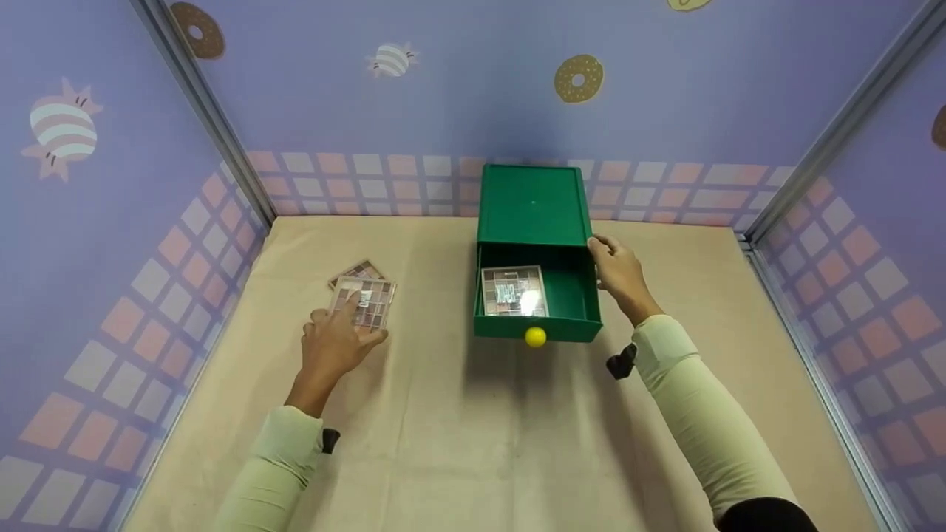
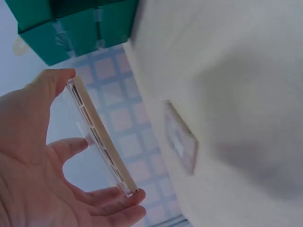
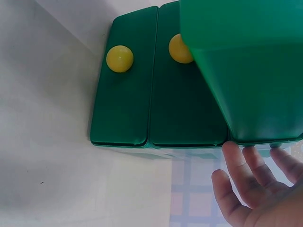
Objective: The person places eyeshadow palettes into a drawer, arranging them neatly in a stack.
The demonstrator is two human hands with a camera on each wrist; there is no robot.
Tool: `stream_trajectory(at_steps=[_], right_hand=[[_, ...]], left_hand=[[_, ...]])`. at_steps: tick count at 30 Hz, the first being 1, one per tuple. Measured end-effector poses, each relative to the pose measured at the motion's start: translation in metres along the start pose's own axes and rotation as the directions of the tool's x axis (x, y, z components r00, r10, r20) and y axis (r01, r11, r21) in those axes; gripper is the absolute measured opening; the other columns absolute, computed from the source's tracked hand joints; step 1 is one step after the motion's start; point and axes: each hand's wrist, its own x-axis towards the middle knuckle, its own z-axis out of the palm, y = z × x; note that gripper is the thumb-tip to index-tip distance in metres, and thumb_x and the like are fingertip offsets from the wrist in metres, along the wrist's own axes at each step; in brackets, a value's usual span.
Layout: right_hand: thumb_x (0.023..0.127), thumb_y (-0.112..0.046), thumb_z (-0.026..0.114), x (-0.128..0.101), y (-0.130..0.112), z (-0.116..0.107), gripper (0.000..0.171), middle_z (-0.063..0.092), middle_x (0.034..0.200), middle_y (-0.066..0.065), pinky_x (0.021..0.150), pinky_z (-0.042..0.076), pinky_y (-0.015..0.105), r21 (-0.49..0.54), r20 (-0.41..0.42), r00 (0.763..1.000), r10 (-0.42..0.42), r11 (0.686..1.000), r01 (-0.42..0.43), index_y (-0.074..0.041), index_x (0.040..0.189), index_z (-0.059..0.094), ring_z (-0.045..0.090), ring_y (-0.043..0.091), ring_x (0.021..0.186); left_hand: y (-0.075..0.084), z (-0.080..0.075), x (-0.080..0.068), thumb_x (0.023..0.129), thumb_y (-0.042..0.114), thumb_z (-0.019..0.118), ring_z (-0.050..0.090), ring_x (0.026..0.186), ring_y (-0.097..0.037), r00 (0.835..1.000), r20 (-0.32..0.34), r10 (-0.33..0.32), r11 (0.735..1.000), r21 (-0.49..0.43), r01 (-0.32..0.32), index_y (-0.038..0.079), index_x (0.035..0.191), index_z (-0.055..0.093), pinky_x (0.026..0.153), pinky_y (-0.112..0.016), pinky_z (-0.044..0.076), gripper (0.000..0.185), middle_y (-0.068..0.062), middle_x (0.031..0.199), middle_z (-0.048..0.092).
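1. The left hand [image 1: 336,343] held an eyeshadow palette [image 1: 363,301] at the left of the bench [image 1: 458,443]. In the left wrist view the thumb [image 2: 54,80] sat on one edge and the fingertips [image 2: 128,201] on the opposite edge, so it was a pinch across the flat case.
2. A second palette [image 1: 357,271] lay flat on the bench just behind the held one and partly under it in the head view. The left wrist view showed it apart from the held one, lying on the surface [image 2: 181,137].
3. The right hand [image 1: 619,272] rested against the right side of the green drawer box [image 1: 533,203], fingers fairly straight, no grip visible. The right wrist view showed the fingers [image 3: 246,165] just under the box edge.
4. The open drawer [image 1: 569,284] stuck out toward the person, with a yellow knob [image 1: 535,337] on its front. A third palette [image 1: 514,291] lay flat inside, at the left half.
5. Key relation: the drawer lay to the right of the left hand and slightly further back, across bare bench. The held palette's long axis ran roughly front to back, like the one in the drawer. The left hand had the palette; the right hand was nearer the drawer.
6. View differences: only the right wrist view showed two yellow knobs [image 3: 120,58] on closed drawer fronts. Only the head view showed the drawer's contents.
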Motion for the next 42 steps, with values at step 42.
stream_trajectory(at_steps=[42], right_hand=[[0.105, -0.054, 0.040, 0.000, 0.001, -0.002, 0.063, 0.055, 0.148, 0.019, 0.095, 0.054, 0.048, 0.010, 0.019, 1.000, -0.019, 1.000, 0.019, -0.017, 0.157, 0.041, 0.066, 0.037, 0.116]], left_hand=[[0.154, -0.043, 0.020, 0.082, 0.051, 0.078, 0.043, 0.139, -0.042, 0.846, 0.200, 0.495, 0.860, 0.029, -0.510, 0.036, 0.150, 0.051, 0.111, -0.065, 0.036, 0.075, -0.022, 0.152, 0.045]])
